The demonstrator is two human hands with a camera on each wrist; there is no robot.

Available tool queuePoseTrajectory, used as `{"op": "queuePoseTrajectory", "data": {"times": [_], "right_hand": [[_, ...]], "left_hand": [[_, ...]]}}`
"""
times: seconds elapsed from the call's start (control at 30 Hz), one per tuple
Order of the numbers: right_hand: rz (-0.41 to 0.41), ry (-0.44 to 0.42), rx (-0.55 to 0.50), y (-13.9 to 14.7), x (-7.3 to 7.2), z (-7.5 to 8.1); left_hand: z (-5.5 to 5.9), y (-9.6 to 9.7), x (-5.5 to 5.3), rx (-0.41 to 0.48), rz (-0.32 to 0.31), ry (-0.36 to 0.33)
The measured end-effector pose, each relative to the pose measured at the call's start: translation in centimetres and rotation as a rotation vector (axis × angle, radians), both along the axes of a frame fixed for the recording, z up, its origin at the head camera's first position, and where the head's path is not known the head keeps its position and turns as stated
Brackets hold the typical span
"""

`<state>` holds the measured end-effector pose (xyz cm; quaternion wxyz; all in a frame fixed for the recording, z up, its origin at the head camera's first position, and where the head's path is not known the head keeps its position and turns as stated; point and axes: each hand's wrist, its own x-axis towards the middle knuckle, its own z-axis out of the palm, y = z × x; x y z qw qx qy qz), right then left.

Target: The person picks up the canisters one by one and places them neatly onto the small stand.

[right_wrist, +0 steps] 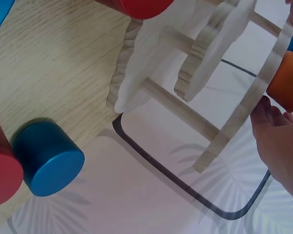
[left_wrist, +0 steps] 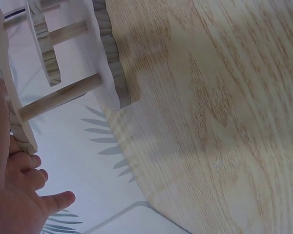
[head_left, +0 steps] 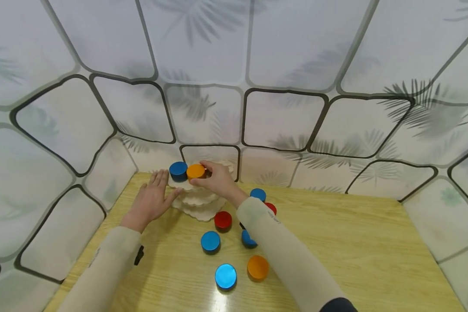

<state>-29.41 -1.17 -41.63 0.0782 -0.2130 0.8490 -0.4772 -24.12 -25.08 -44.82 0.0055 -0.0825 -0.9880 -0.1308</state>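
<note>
A wooden tiered stand (head_left: pixel 201 212) with scalloped edges rises on posts at the back left of the table. On its top tier sit a blue round tin (head_left: pixel 178 171) and an orange round tin (head_left: pixel 196 172), side by side. My right hand (head_left: pixel 219 180) pinches the orange tin between thumb and fingers. Along the stand's left edge, my left hand (head_left: pixel 150 203) lies with its fingers extended close by the blue tin. In the left wrist view, that hand (left_wrist: pixel 22 195) is right at the top tier's rim.
Several more tins stand on the wooden table (head_left: pixel 355 251): a red one (head_left: pixel 223 221) by the stand, blue ones (head_left: pixel 210 242) in front, and an orange one (head_left: pixel 258 268) near my right sleeve. The patterned wall (head_left: pixel 273 169) rises directly behind the stand.
</note>
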Motion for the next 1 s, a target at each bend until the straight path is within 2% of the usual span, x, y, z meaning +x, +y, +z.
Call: {"op": "queuePoseTrajectory", "data": {"times": [0.13, 0.3, 0.43, 0.7, 0.87, 1.0], "right_hand": [[-0.042, -0.028, -0.035, 1.0, 0.2, 0.2], [-0.114, 0.005, -0.09, 3.0, 0.3, -0.1], [-0.14, 0.026, -0.084, 5.1, 0.6, -0.3], [-0.07, 0.0, -0.109, 9.4, 1.8, -0.5], [-0.021, -0.036, -0.117, 12.3, 3.1, -1.2], [-0.012, -0.061, -0.106, 14.9, 4.3, -1.9]], "left_hand": [[0.0, 0.1, -0.1, 0.005, 0.001, -0.001], [0.0, 0.2, -0.2, -0.001, 0.0, 0.005], [0.1, 0.2, -0.1, -0.005, -0.006, 0.009], [0.2, 0.3, -0.1, -0.013, -0.007, 0.023], [0.2, 0.1, 0.0, -0.014, -0.007, 0.011], [0.1, 0.0, 0.0, -0.016, -0.005, 0.011]]}}
